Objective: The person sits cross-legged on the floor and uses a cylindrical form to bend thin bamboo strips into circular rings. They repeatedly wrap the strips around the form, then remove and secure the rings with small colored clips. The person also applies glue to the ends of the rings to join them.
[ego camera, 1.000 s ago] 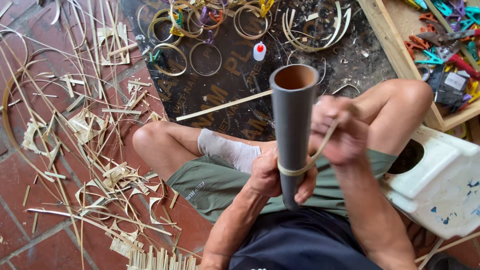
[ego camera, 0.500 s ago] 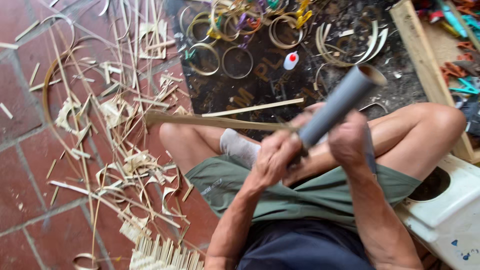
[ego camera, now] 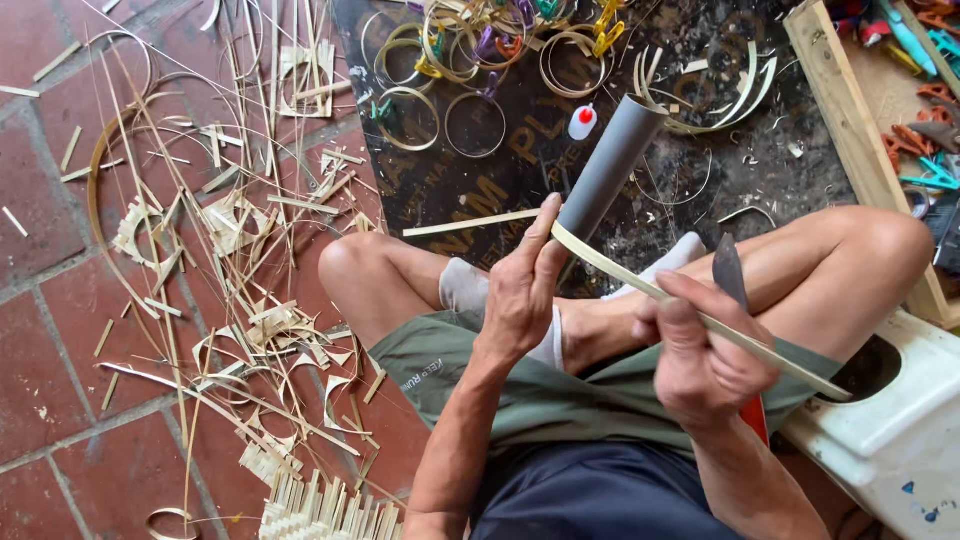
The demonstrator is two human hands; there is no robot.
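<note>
Grey pipe point(ego camera: 612, 160) btm hidden by L hand point(ego camera: 520, 290) | R hand point(ego camera: 700, 360): bamboo strip point(ego camera: 700, 322)

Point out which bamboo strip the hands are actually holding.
The long pale strip running from the grey tube across the right hand; the left hand pins its end to the tube. The other strips lie loose on the floor.

- Grey pipe point(ego camera: 610, 165) tipped from upright to slanting up-right, now gripped by left hand point(ego camera: 520, 290) alone.
- Bamboo strip point(ego camera: 700, 315) unwound from pipe, stretched out straight down-right.
- Right hand point(ego camera: 700, 360) off pipe, now on strip, holding knife point(ego camera: 730, 275).
</note>
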